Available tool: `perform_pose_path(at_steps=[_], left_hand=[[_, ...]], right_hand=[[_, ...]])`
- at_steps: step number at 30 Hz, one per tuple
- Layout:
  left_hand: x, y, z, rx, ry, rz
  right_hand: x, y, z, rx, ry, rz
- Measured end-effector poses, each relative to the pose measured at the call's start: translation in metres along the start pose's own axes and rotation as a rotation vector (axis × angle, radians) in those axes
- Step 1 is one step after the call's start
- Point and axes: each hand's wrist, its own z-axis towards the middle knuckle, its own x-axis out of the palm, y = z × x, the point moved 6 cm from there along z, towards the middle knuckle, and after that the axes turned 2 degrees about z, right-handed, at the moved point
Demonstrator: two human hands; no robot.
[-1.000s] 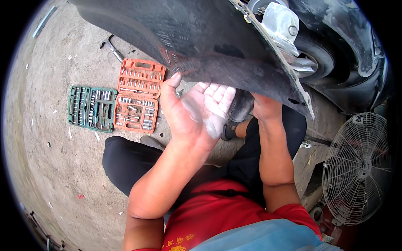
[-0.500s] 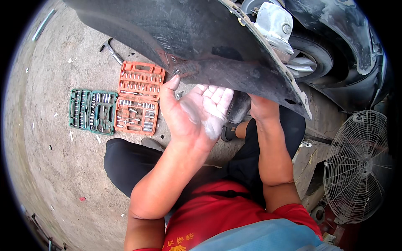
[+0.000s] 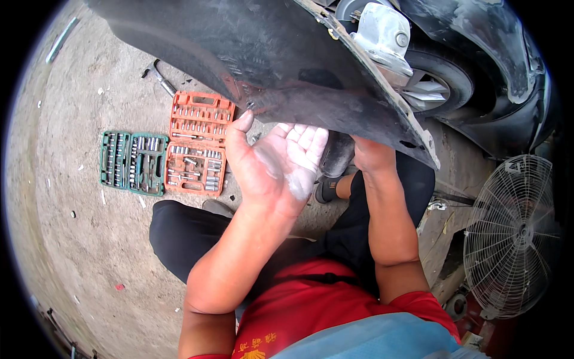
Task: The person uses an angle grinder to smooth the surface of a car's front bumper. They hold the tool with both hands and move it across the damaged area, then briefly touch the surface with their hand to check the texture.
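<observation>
A large black car body panel, scuffed and dusty, spans the top of the view. Its lower edge meets my left hand, palm up and whitened with powder. The left thumb rests against the panel's near face while the fingertips tuck under the edge. My right hand reaches up behind the panel's lower right part. Only its wrist and heel show; the fingers are hidden.
On the concrete to the left lie an open orange socket set, an open green one and a hammer. A car wheel stands upper right, a wire-caged fan at right. My bent legs are below.
The panel has shifted slightly left in the view, and its right end sits a little lower left. Both hands stay at its edge, with almost the same pose.
</observation>
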Motion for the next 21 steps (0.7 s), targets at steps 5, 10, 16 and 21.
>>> perform_pose_path(at_steps=[5, 10, 16, 21], left_hand=[[-0.001, 0.0, 0.0, -0.008, 0.02, 0.018], [-0.001, -0.001, 0.0, 0.01, -0.036, 0.057], [0.001, 0.002, -0.001, 0.009, -0.024, 0.042], [0.0, 0.001, -0.002, 0.008, -0.026, 0.063]], right_hand=[[-0.002, 0.001, 0.002, 0.005, -0.007, -0.034], [0.003, 0.0, 0.003, 0.023, -0.012, -0.054], [-0.003, -0.007, 0.001, 0.008, -0.013, -0.082], [0.004, 0.004, 0.003, -0.019, -0.019, -0.107]])
